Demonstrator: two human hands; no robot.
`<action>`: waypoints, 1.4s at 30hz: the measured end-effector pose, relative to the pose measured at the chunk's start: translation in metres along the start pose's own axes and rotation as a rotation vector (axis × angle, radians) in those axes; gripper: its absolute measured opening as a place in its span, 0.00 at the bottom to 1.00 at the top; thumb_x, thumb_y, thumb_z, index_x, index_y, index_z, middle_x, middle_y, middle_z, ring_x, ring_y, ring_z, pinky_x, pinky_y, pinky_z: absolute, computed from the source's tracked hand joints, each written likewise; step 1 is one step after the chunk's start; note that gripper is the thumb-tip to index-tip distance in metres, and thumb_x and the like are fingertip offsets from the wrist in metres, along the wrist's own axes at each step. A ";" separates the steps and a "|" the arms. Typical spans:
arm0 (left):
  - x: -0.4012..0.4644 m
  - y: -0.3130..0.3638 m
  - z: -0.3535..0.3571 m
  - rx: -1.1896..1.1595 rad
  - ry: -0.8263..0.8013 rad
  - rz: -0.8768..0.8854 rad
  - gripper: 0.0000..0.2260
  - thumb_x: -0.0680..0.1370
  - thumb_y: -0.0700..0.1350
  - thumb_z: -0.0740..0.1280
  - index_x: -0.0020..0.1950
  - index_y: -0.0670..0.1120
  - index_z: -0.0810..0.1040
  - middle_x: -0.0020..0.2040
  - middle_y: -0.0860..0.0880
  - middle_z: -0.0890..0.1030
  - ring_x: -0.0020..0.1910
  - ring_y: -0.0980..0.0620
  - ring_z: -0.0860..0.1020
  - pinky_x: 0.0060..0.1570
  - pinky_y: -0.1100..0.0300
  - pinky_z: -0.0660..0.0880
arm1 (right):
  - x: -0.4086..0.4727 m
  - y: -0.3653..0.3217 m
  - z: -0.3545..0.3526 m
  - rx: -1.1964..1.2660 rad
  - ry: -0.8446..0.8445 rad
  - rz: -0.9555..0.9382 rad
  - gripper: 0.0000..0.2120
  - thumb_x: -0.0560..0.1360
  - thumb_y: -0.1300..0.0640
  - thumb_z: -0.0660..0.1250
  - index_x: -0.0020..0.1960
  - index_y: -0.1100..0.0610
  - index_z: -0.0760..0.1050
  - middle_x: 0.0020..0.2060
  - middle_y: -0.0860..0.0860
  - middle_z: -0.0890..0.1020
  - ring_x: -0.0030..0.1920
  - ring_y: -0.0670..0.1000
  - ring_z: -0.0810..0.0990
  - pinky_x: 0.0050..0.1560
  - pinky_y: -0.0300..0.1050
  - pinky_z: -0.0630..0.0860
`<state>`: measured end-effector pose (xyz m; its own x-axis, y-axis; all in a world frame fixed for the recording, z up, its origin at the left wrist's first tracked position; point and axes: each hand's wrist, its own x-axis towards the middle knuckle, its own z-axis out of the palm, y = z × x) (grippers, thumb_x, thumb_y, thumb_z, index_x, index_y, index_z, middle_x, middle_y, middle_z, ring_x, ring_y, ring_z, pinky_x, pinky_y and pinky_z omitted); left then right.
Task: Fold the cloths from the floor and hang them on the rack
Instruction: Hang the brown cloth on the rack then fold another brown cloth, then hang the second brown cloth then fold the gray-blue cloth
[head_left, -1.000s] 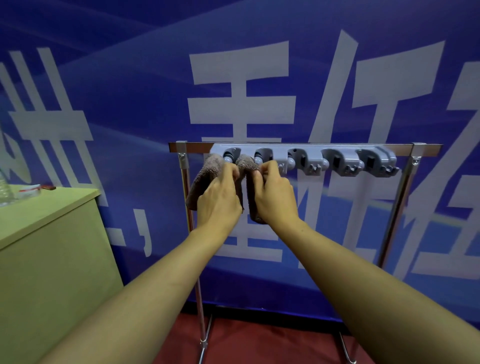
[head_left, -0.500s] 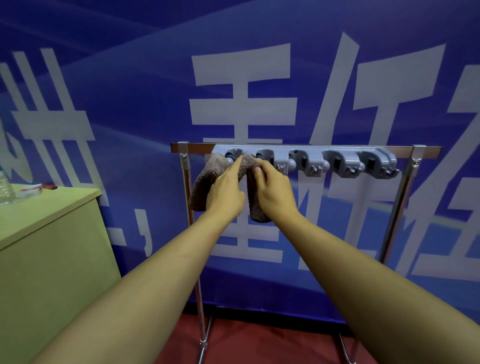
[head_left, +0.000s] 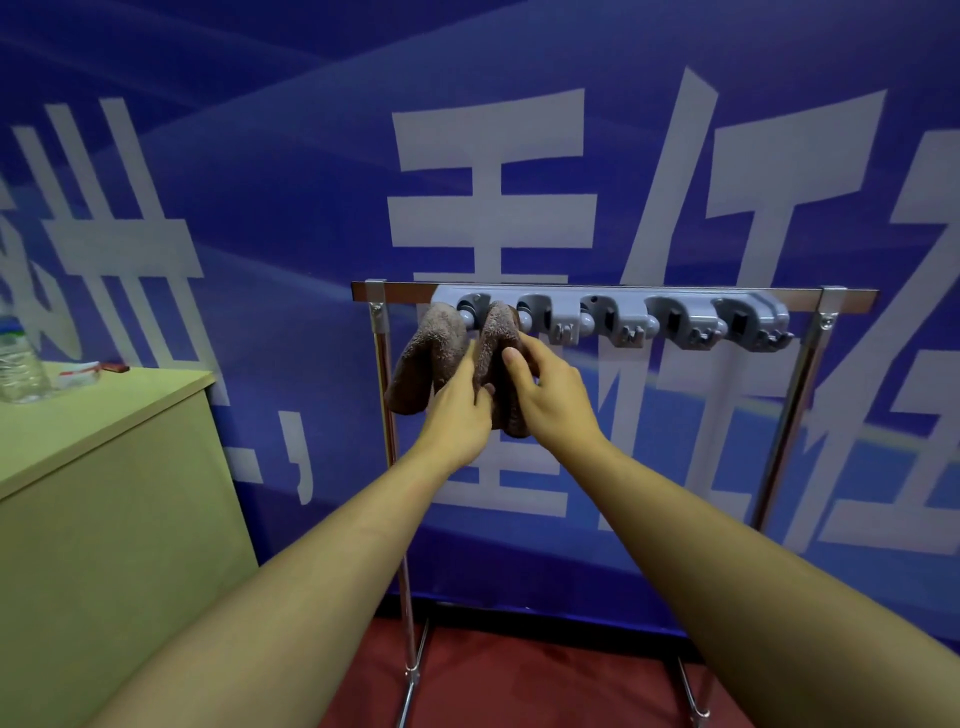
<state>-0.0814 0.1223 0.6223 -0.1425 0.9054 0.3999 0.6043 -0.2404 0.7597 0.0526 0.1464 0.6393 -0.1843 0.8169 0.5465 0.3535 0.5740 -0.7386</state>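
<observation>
A brown cloth (head_left: 431, 358) hangs in two bunched folds from the left-most clips of the grey holder strip (head_left: 685, 319), which is fixed to the top bar of the metal rack (head_left: 836, 304). My left hand (head_left: 457, 410) lies against the front of the cloth between the folds, with its fingers straight and pointing up. My right hand (head_left: 553, 395) touches the right fold from the side with loose fingers, thumb up in front. Neither hand plainly grips the cloth. The lower part of the right fold is hidden behind my hands.
A pale green cabinet (head_left: 104, 467) stands at the left with a water bottle (head_left: 18, 358) and small items on top. A blue banner wall is close behind the rack. The other clips of the strip hold nothing. Red floor (head_left: 545, 686) lies below.
Both hands have dropped from the clips at the top of the cloth to its middle. Their fingers have loosened, and the cloth stays hanging on the strip.
</observation>
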 end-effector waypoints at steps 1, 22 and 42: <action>-0.003 -0.003 0.000 -0.009 0.012 0.006 0.28 0.84 0.44 0.58 0.80 0.63 0.52 0.73 0.48 0.73 0.63 0.52 0.76 0.63 0.54 0.75 | -0.001 0.000 -0.001 -0.014 -0.012 -0.002 0.18 0.83 0.46 0.57 0.72 0.47 0.70 0.55 0.46 0.84 0.53 0.43 0.82 0.48 0.35 0.78; -0.187 -0.064 0.034 -0.084 -0.044 -0.279 0.19 0.83 0.41 0.62 0.75 0.46 0.70 0.70 0.47 0.77 0.62 0.51 0.78 0.59 0.63 0.71 | -0.187 0.052 -0.001 -0.114 -0.058 0.247 0.21 0.84 0.47 0.57 0.74 0.50 0.68 0.69 0.47 0.76 0.69 0.49 0.74 0.67 0.50 0.72; -0.446 -0.278 0.186 -0.033 -0.287 -0.876 0.12 0.81 0.42 0.64 0.63 0.47 0.79 0.53 0.46 0.85 0.54 0.44 0.82 0.57 0.57 0.76 | -0.496 0.252 0.100 -0.148 -0.421 0.788 0.16 0.81 0.54 0.63 0.67 0.56 0.74 0.61 0.51 0.82 0.59 0.52 0.82 0.62 0.51 0.76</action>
<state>-0.0404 -0.1496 0.1372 -0.3360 0.8197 -0.4638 0.3492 0.5658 0.7470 0.1417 -0.1081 0.1425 -0.1494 0.9399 -0.3069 0.6281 -0.1495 -0.7637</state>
